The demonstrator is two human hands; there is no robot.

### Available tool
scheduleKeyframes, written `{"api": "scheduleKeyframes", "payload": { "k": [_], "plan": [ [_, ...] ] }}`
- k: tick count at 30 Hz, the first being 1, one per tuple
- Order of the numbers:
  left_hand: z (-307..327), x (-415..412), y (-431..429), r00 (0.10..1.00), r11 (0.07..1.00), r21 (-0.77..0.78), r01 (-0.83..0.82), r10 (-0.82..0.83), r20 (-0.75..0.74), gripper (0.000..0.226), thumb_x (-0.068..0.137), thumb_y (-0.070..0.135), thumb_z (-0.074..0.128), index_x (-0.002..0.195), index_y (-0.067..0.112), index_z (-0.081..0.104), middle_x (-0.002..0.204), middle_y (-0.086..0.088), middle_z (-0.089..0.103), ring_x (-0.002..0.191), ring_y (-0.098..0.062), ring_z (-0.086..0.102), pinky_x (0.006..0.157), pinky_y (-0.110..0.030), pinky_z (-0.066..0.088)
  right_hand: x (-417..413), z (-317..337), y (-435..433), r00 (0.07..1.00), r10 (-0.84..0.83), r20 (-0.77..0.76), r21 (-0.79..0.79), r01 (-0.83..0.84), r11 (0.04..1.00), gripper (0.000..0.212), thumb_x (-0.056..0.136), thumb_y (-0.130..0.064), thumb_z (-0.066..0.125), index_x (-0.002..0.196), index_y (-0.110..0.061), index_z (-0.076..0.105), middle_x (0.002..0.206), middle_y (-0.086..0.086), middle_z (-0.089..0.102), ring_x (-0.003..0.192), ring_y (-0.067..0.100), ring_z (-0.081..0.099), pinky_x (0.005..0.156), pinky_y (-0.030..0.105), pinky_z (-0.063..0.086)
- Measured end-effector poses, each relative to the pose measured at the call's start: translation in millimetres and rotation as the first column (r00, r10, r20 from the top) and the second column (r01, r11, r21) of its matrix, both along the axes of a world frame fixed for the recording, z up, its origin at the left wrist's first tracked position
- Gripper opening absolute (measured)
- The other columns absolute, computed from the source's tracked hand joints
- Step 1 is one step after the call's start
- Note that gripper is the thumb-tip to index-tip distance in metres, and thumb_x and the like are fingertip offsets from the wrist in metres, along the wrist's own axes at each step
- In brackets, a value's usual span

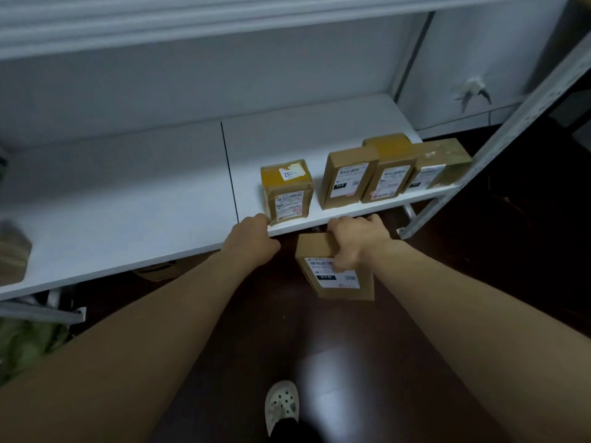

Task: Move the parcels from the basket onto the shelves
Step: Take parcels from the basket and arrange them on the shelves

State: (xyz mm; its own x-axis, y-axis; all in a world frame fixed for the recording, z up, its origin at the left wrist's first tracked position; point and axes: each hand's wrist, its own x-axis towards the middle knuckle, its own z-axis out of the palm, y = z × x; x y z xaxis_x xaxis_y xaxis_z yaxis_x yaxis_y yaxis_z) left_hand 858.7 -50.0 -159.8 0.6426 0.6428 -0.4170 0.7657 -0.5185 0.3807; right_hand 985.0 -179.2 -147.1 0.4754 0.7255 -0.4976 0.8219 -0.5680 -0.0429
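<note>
My right hand (355, 243) grips a brown cardboard parcel (339, 281) with a white label marked 010, just below the front edge of the white shelf (160, 203). My left hand (251, 238) rests at the shelf's front edge, its fingers touching the lower left corner of a yellow-taped parcel (287, 190) marked 002. To the right on the same shelf stand three more brown parcels (348, 177), (391, 169), (438, 164) in a row. The basket is out of view.
A blurred brown box (12, 255) sits at the shelf's far left. The shelf's grey metal upright (499, 142) slants down on the right. Dark floor lies below, with my white shoe (281, 402). Something green (25, 340) lies at lower left under the shelf.
</note>
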Motion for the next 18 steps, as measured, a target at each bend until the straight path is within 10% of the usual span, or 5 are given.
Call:
{"api": "scheduleKeyframes", "payload": {
  "k": [18],
  "plan": [
    [-94,145,105,0.954,0.945,0.195,0.263,-0.224,-0.2,0.118,0.075,0.022,0.08,0.151,0.012,-0.009,0.158,-0.011,-0.012,0.144,-0.031,-0.018,0.114,-0.058,0.019,112,-77,63,0.976,0.176,-0.131,-0.023,-0.18,0.983,0.042,0.077,-0.023,0.067,0.116,-0.024,0.052,0.114,0.002,0.056,0.111,0.023,0.05,0.091,0.039,0.048]
  ]
}}
